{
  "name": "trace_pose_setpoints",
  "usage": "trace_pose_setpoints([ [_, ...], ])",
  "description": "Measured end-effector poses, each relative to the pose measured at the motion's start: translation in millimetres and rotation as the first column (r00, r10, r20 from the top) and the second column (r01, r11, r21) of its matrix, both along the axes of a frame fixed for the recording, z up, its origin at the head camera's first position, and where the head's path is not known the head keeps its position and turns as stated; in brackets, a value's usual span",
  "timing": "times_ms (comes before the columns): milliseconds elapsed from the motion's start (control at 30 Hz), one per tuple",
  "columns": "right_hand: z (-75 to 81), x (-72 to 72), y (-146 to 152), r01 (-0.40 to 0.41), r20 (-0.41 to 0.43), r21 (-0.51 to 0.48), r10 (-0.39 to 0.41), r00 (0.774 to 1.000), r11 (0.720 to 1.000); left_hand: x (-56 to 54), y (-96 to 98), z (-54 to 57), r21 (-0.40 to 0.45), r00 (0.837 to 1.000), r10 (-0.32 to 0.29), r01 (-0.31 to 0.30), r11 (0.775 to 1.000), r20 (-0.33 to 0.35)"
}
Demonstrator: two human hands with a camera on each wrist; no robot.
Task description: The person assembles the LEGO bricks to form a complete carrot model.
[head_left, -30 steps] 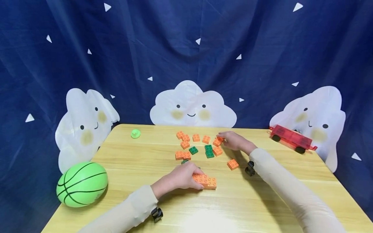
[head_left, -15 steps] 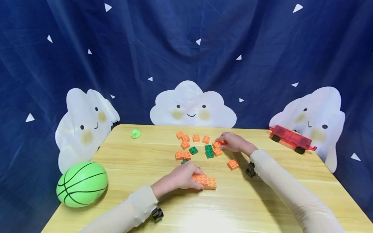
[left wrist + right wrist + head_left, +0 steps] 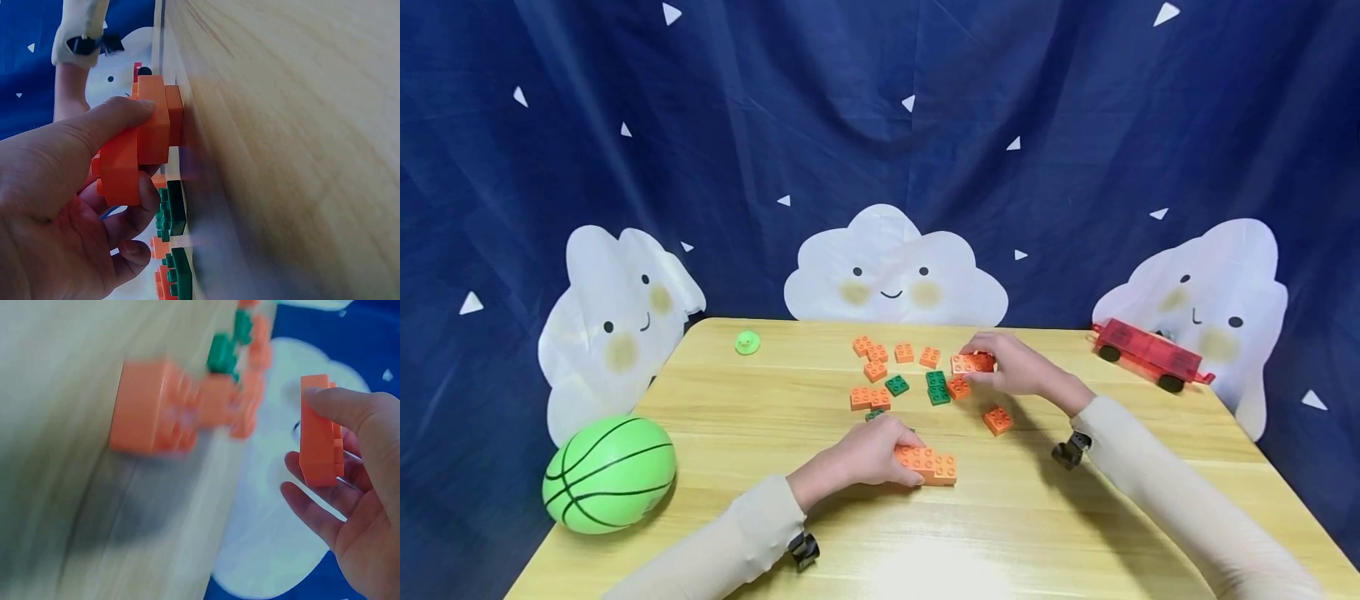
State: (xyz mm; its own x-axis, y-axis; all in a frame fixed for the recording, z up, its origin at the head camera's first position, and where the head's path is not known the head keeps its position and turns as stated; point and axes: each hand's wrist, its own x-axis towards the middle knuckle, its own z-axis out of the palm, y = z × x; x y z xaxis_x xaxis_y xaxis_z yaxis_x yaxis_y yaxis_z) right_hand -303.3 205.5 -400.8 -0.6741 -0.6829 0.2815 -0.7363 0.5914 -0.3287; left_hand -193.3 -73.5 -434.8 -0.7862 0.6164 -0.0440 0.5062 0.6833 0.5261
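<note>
My left hand [image 3: 872, 452] grips a few joined orange building bricks [image 3: 928, 467] low over the front middle of the table; in the left wrist view the thumb lies along one side of these bricks [image 3: 153, 125]. Farther back, my right hand [image 3: 1018, 364] pinches a long orange brick [image 3: 967, 364] between thumb and fingers. The right wrist view has this brick [image 3: 319, 437] up off the wood, studs facing the palm. A loose orange brick [image 3: 997, 420] lies below that hand. Green bricks [image 3: 937, 387] and several more orange bricks [image 3: 876, 371] are scattered to its left.
A green basketball-patterned ball [image 3: 610, 475] sits at the table's left edge. Toward the back left is a small green duck [image 3: 747, 342]. A red toy wagon [image 3: 1150, 354] with black wheels stands at the back right. Behind the table [image 3: 1060, 517] hangs a blue curtain [image 3: 865, 125].
The right hand has picked up the long orange brick from the far right of the bricks and drawn it slightly right. The left hand has kept its hold without moving.
</note>
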Motion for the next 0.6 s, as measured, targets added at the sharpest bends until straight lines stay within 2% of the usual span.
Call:
trace_pose_setpoints([
  [300, 17.0, 56.0, -9.2, -0.157, 0.018, -0.051, 0.158, 0.987, 0.986, -0.9, -1.3, -0.2, 0.001, 1.0, -0.013, 0.013, 1.0, -0.005],
  [433, 13.5, 74.0, -12.2, -0.168, 0.028, -0.06, 0.17, 0.985, 0.984, -2.7, -1.3, -0.3, 0.011, 1.0, -0.019, 0.019, 1.0, -0.007],
  [600, 1.1, 90.3, -17.5, -0.165, 0.05, -0.058, 0.168, 0.985, 0.985, -2.7, -1.0, -1.5, 0.008, 1.0, -0.011, 0.011, 1.0, 0.012],
])
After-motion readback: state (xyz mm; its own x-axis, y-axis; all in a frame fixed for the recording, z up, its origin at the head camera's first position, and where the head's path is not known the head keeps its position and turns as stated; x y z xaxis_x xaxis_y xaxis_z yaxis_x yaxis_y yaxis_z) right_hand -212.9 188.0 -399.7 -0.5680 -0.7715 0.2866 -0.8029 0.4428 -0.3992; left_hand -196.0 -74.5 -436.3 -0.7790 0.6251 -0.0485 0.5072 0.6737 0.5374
